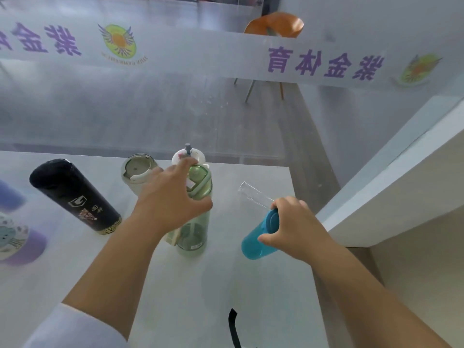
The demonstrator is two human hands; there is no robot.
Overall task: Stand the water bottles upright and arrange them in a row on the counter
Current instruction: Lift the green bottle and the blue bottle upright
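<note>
My left hand (173, 197) grips the upper part of a pale green see-through bottle (195, 222) that stands upright on the white counter (175, 285). My right hand (296, 227) holds a teal bottle (256, 239) by its lid end, also upright. Behind the green bottle stand a white bottle with a grey spout (187, 154) and a cream bottle (138, 169). A black flask (75, 197) stands to the left. Two purple bottles (15, 237) show blurred at the left edge. A clear glass bottle (253, 194) lies tilted beyond my right hand.
A glass partition with purple lettering (324, 64) rises right behind the counter's back edge. An orange chair (273, 26) is on the floor beyond it. A white shelf wall (391, 192) borders the counter on the right. A black strap (233, 327) lies near the front edge.
</note>
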